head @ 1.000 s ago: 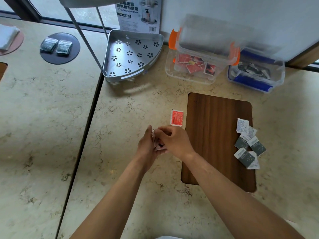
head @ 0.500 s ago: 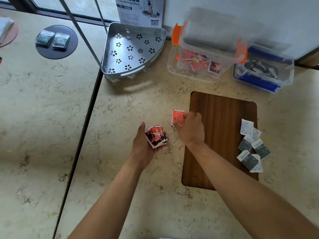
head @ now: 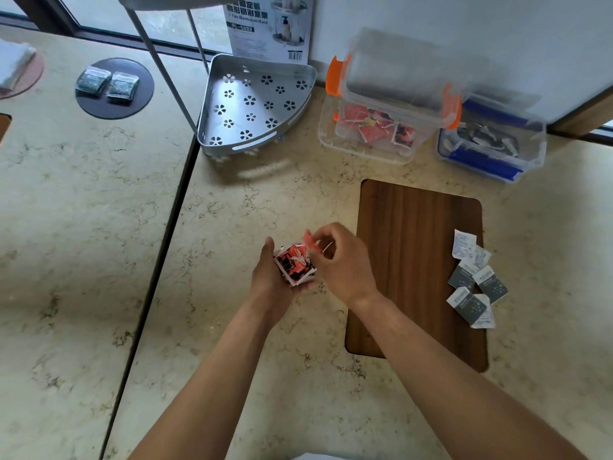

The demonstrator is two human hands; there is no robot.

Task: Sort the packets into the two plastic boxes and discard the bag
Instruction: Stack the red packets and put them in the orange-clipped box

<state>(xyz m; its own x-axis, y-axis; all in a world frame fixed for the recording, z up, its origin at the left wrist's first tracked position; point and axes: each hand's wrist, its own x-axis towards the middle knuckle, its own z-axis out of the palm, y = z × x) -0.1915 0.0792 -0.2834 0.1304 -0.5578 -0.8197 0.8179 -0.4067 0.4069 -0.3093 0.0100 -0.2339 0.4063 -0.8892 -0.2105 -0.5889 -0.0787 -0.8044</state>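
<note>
My left hand (head: 270,278) cups a small stack of red and black packets (head: 295,265) above the counter. My right hand (head: 338,260) pinches a single red packet (head: 310,242) right over that stack. At the back stands a clear box with orange clips (head: 368,151), red packets inside and its lid propped up. To its right is a clear box with blue clips (head: 491,161) holding grey packets. Several grey and white packets (head: 474,280) lie on the right edge of a wooden board (head: 411,247). No bag is in view.
A perforated metal corner shelf (head: 255,104) stands at the back centre on thin legs, with its printed carton (head: 270,24) behind it. Two dark packets rest on a black round coaster (head: 114,107) at the far left. A dark seam (head: 159,260) splits the marble counter.
My right hand reached to the red packet lying by the board, picked it up and brought it back over the stack in my left hand.
</note>
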